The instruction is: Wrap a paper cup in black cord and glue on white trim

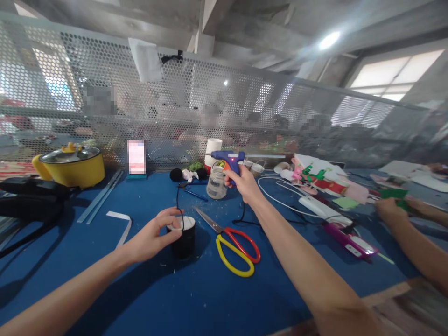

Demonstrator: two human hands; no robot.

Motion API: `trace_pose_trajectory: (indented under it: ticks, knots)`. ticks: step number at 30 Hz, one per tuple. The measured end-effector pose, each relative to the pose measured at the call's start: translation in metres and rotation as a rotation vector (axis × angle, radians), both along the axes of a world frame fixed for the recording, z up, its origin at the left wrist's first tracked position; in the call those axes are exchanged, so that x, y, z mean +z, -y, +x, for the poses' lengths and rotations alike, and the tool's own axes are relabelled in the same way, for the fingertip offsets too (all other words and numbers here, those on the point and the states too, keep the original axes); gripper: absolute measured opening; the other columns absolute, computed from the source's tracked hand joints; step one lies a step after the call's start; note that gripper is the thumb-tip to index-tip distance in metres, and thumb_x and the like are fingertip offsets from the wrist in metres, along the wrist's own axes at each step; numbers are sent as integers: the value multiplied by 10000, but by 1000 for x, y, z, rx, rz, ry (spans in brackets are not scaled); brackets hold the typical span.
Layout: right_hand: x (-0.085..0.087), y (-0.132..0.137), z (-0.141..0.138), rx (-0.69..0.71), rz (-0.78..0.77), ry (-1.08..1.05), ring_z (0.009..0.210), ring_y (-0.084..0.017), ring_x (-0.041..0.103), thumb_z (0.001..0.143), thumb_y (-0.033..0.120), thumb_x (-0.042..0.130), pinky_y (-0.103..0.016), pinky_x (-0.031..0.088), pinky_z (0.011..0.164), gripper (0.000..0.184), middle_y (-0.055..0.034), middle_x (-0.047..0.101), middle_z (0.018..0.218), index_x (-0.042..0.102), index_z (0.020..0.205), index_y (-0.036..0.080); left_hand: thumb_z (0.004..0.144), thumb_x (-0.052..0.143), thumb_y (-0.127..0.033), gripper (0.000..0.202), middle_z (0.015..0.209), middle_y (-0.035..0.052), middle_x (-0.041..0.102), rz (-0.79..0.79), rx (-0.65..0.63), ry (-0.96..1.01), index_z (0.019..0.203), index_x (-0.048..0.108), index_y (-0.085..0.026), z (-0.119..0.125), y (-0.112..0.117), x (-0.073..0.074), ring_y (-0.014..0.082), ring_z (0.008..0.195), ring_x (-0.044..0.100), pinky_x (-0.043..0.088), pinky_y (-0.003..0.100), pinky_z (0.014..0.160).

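My right hand [243, 183] is wrapped round the handle of a blue hot glue gun [227, 156], which points left with a small red light lit and a clear glue stick [264, 156] out of its back. Below its nozzle area stands a clear glass jar [217, 184]. My left hand [159, 233] grips the rim of a black cup [184, 242] with a white top, its thumb against the near side. A thin black cord [178, 198] rises from the cup beside my fingers. Scissors [220, 228] with red and yellow handles lie between my hands, blades half apart.
A yellow pot [75, 165] with a glass lid and a lit phone [136, 157] stand at the back left. A white strip [121, 224] lies on the blue table. Right are cables, a purple power strip [352, 242] and another person's hands [394, 212] holding green material. A perforated metal screen [196, 102] stands behind.
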State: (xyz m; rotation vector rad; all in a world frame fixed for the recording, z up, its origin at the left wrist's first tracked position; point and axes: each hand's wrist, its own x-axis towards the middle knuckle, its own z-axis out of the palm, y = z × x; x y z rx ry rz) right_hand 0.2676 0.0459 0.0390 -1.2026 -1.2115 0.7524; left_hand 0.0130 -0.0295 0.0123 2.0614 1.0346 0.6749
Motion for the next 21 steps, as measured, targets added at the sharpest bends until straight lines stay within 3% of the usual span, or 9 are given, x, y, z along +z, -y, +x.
trace_pose_trajectory:
  ticks: [3,7,10,14,21]
  knots:
    - [8,20,-5,59,69,-37,548,-98,549,652,267,631,-217,446,534,194,32,584,625,520,788,185,793,475,-343,185,1252,122,483,-13,34,74,684,490,-194,-1,3,-6,237,1257,344,286,414,1006]
    - [8,57,-19,339,-91,-68,401,-72,457,674,317,587,-213,373,396,179,5,581,561,569,723,145,780,496,-388,224,1224,124,509,-22,98,191,678,506,-189,0,5,-13,249,1206,414,306,413,992]
    - [-3,81,-32,390,-137,22,348,-58,407,710,323,566,-203,336,355,163,18,580,543,564,742,163,761,506,-457,283,1207,128,519,-52,147,247,673,504,-188,1,6,-16,252,1188,431,306,425,987]
    - [-16,97,-40,428,-218,221,367,-93,458,726,342,561,-215,392,391,163,49,492,421,579,704,182,735,509,-526,349,1186,130,537,-105,187,310,653,490,-187,3,8,-18,251,1178,433,292,442,989]
    - [-12,106,-37,430,-194,379,410,-125,515,747,331,538,-239,433,448,223,21,527,439,528,555,219,756,531,-450,294,1174,107,557,-162,201,397,642,500,-181,3,8,-22,264,1157,447,283,447,992]
